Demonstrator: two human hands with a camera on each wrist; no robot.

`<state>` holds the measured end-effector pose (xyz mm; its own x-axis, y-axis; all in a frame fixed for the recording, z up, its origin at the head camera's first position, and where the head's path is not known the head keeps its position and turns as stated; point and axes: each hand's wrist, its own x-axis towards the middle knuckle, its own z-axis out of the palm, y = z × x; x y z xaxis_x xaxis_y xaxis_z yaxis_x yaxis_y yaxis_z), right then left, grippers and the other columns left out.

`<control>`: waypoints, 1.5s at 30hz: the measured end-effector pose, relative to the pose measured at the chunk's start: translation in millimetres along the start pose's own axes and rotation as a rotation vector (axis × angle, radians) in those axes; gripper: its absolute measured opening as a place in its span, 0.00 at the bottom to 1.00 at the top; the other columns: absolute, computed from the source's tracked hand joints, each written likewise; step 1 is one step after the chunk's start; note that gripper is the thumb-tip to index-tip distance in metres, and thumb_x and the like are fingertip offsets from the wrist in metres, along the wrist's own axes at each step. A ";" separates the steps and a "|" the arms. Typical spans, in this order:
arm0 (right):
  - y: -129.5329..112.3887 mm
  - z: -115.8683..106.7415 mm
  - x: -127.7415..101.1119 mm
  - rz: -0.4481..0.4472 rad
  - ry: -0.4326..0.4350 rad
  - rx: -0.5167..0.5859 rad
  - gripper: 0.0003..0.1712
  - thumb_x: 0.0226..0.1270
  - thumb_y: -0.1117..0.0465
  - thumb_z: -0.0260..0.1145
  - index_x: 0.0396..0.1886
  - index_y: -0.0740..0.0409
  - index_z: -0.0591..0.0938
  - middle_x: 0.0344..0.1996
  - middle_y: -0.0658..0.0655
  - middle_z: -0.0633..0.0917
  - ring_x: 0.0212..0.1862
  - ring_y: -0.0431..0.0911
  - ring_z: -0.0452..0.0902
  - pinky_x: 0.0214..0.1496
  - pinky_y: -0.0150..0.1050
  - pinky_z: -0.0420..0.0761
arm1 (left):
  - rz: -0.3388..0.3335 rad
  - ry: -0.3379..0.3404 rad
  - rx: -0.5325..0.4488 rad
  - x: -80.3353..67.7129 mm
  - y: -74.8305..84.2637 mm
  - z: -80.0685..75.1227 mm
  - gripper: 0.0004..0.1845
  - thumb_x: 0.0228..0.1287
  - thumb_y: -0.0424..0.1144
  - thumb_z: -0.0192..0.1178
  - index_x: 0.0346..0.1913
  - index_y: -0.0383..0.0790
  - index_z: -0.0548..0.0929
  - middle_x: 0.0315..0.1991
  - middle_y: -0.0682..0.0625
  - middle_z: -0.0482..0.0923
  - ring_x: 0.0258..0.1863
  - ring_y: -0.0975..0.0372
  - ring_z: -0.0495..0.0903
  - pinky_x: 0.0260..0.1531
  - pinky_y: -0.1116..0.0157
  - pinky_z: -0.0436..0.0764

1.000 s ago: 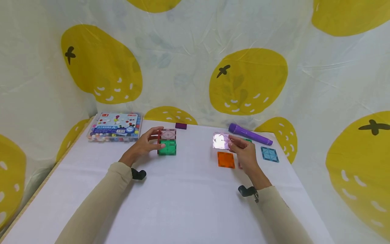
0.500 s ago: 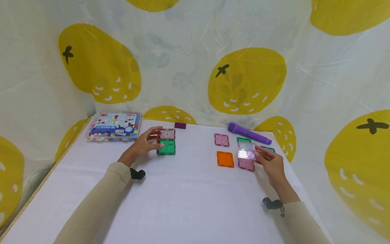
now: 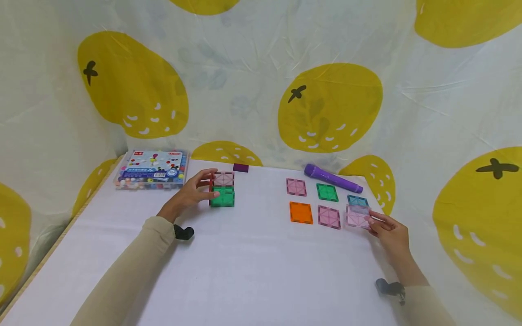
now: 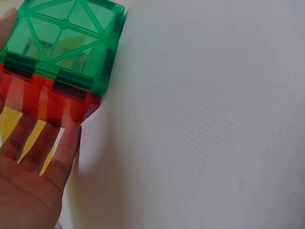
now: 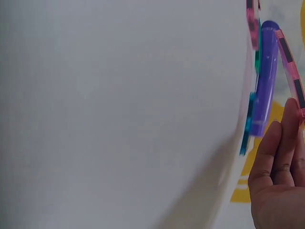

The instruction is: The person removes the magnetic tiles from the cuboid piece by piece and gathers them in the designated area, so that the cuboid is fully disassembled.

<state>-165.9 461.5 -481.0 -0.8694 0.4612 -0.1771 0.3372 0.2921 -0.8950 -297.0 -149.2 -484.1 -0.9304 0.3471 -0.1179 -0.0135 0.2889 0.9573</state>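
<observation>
My left hand [image 3: 205,186] grips a small cube of magnetic tiles [image 3: 222,190] on the white table, thumb on its green front, fingers along its red side. The left wrist view shows the green face [image 4: 62,43] above the red face [image 4: 47,102], with my fingers [image 4: 45,157] behind the red tile. My right hand [image 3: 373,221] pinches a pink tile [image 3: 357,217] by its right edge, low over the table at the right end of a row of flat tiles. In the right wrist view that pink tile [image 5: 290,71] shows edge-on above my fingertips [image 5: 281,148].
Flat on the table lie a pink tile [image 3: 296,186], a green tile [image 3: 327,192], a blue tile [image 3: 357,199], an orange tile [image 3: 301,212] and another pink tile [image 3: 329,217]. A purple marker [image 3: 332,178], a small purple block [image 3: 240,167] and a bead box [image 3: 152,169] lie at the back. The table's right edge is close.
My right hand carried the pink tile from the left of the tile group rightward and nearer, down to the right end of the front row. The left hand stayed on the cube.
</observation>
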 end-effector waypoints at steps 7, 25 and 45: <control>15.6 -15.9 4.2 0.056 0.003 -0.037 0.32 0.76 0.46 0.70 0.74 0.49 0.79 0.33 0.24 0.86 0.37 0.25 0.86 0.43 0.21 0.85 | 0.017 -0.001 0.010 0.2 -2.0 -1.2 0.47 0.67 0.48 0.75 0.83 0.66 0.60 0.85 0.46 0.54 0.84 0.41 0.54 0.78 0.29 0.58; -24.4 6.6 -12.1 -0.033 0.200 -0.323 0.33 0.75 0.35 0.65 0.69 0.49 0.84 0.63 0.58 0.87 0.60 0.47 0.86 0.48 0.20 0.83 | 0.003 0.006 0.014 2.1 -1.9 -2.3 0.47 0.64 0.51 0.77 0.81 0.70 0.62 0.84 0.48 0.56 0.83 0.43 0.55 0.78 0.30 0.60; -90.9 164.2 -43.8 -0.427 -0.175 -0.051 0.19 0.74 0.49 0.73 0.61 0.48 0.88 0.56 0.55 0.90 0.55 0.47 0.87 0.52 0.21 0.83 | 0.055 -0.042 -0.039 1.6 1.6 -1.0 0.28 0.83 0.48 0.56 0.81 0.62 0.66 0.84 0.49 0.58 0.84 0.44 0.55 0.82 0.36 0.56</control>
<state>-217.7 277.2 -459.1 -0.9807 0.1439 0.1327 -0.0507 0.4682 -0.8822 -298.8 -149.1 -482.5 -0.9139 0.3989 -0.0754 0.0220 0.2342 0.9719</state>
